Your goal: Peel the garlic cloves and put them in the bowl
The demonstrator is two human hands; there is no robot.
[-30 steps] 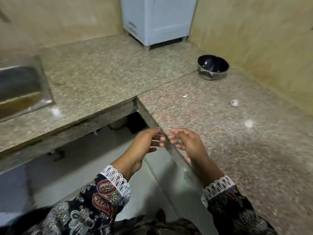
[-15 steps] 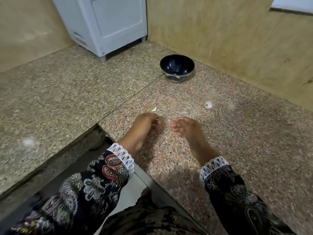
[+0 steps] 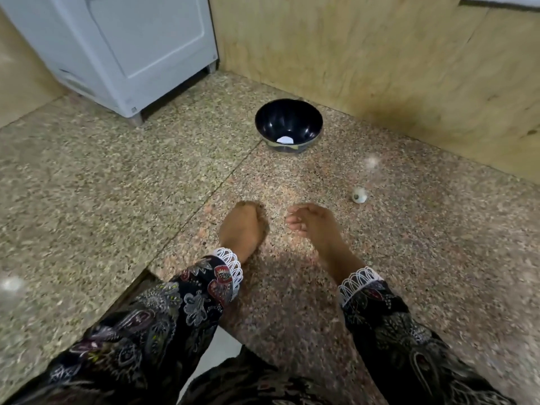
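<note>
Head view: both hands have dropped onto the speckled granite table; left hand (image 3: 242, 226) curls over something I cannot tell, right hand (image 3: 314, 226) fingers loosely bent, empty. One unpeeled white garlic clove (image 3: 359, 195) waits near the table's back edge; the dark round bowl (image 3: 288, 124) holds a pale piece.

Speckled granite counter (image 3: 87, 185), pale grey cabinet (image 3: 131, 45) standing at its back, tan wall (image 3: 365, 54) alongside

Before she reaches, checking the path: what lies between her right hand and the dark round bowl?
Head view: only bare speckled granite countertop between right hand and bowl.
</note>
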